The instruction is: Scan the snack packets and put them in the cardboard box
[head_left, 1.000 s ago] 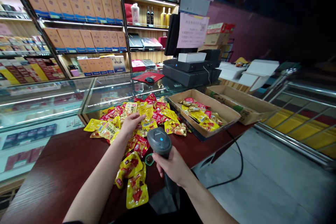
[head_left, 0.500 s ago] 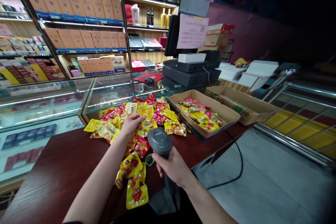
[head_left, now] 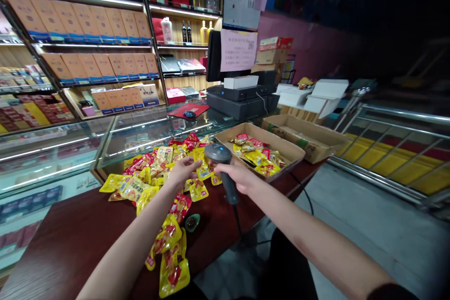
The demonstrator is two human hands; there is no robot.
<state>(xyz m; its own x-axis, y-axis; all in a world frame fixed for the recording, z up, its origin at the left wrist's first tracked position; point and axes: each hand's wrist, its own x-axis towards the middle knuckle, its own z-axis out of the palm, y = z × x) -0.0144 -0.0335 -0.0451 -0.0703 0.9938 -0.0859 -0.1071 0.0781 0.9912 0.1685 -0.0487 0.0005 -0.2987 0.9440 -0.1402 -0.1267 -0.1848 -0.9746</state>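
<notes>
My left hand (head_left: 183, 172) is closed, pinching the edge of a yellow snack packet (head_left: 203, 168) between thumb and fingers. In my right hand (head_left: 236, 174) is a dark grey barcode scanner (head_left: 230, 187), gripped by its handle with the head close to the packet. A small blue light shows on the scanner head. Beneath and around my left hand spreads a heap of yellow, red and gold snack packets (head_left: 138, 188). Two yellow packets (head_left: 174, 276) lie nearest me, beside a small green-edged packet (head_left: 192, 222) with something dark in it.
An open cardboard box (head_left: 293, 150) with several packets stands right of the heap, and another cardboard tray (head_left: 316, 150) behind it. The scanner's cable hangs off the table (head_left: 80, 229). Farther back are a glass counter (head_left: 116, 138), a monitor (head_left: 215, 56) and a metal railing (head_left: 397, 150).
The scanner has risen and moved forward toward the packet. My left hand has brought the yellow packet rightward off the heap toward the scanner. The view has turned slightly right.
</notes>
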